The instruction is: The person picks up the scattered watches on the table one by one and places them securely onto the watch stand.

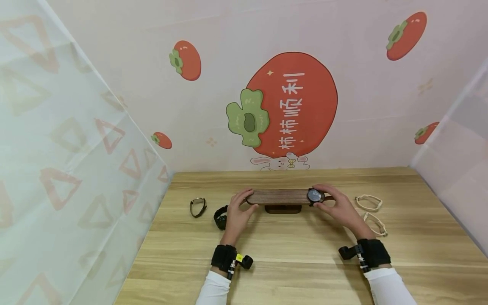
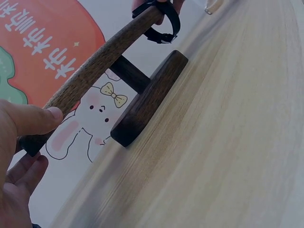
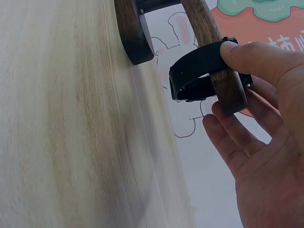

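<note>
Wood table: pale plank top (image 1: 289, 258), with everything below laid out across its far half.
Far-left watch: a brown-strapped watch (image 1: 198, 207) lies flat on the table, well apart from the stand and untouched.
Second watch: a black-strapped watch (image 1: 220, 217) lies just beside the left wrist; nothing holds it.
Left hand: the left hand (image 1: 237, 212) is curled on the left end of the stand's bar, thumb (image 2: 37, 118) pressed on top and fingers under it in the left wrist view, clamped and steadying it.
Stand: a dark wooden stand (image 1: 280, 197), a round bar on a short post and an oval foot, sits mid-table near the back wall. It looks stiff and solid, probably light enough to tip if pushed at one end, so the bar's end or the foot seems the place to hold it.
Black watch: a black watch (image 1: 315, 195) is wrapped round the bar's right end, face upward, strap looped under the bar (image 3: 194, 71). The strap looks soft and bendy, the glass face likely easy to scratch; best taken by the case edges or the strap.
Right hand: the right hand (image 1: 339, 207) pinches that watch, thumb on the strap at the bar, the other fingers loosely spread below.
Right-side straps: two pale watches (image 1: 369, 203) lie on the table, well apart from the stand.
</note>
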The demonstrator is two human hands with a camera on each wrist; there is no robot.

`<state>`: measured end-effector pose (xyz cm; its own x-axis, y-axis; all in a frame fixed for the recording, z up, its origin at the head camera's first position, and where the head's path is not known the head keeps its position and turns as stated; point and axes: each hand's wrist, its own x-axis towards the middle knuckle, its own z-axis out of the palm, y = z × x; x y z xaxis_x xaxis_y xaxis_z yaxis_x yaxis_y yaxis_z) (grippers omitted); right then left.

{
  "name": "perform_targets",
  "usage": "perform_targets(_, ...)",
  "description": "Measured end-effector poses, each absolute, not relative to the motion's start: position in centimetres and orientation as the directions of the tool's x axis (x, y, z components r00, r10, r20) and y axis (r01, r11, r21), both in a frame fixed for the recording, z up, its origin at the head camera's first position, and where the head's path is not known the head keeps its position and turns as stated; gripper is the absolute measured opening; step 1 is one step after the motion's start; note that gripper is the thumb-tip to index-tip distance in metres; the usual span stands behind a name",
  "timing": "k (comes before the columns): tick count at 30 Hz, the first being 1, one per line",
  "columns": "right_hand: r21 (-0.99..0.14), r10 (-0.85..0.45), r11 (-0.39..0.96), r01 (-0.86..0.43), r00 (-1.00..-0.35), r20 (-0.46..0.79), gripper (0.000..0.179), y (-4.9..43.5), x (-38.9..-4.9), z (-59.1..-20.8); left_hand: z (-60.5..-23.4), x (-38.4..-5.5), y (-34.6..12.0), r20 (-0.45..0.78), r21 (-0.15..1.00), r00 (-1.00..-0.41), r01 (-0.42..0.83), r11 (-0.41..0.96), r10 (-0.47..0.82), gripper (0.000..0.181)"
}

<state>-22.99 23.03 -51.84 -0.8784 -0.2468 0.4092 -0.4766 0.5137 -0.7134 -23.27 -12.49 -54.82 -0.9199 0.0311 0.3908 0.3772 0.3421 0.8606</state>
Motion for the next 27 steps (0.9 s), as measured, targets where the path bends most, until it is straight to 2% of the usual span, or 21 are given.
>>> perform_targets(9,-0.691,-0.256,0.538,-0.483,-0.874,0.412,0.053,22.3,-23.1,-51.7,-54.8,-23.3,-12.5,0.401,0.853,-0.916,0.386,0.350,0.033,0.053)
perform_targets(27,-0.707,-0.271,0.560,-0.431,-0.902,0.336,0.057,21.9,-23.9,-52.1,-55.0,-23.4,-12.5,0.410,0.845,-0.912,0.392,0.363,0.029,0.053)
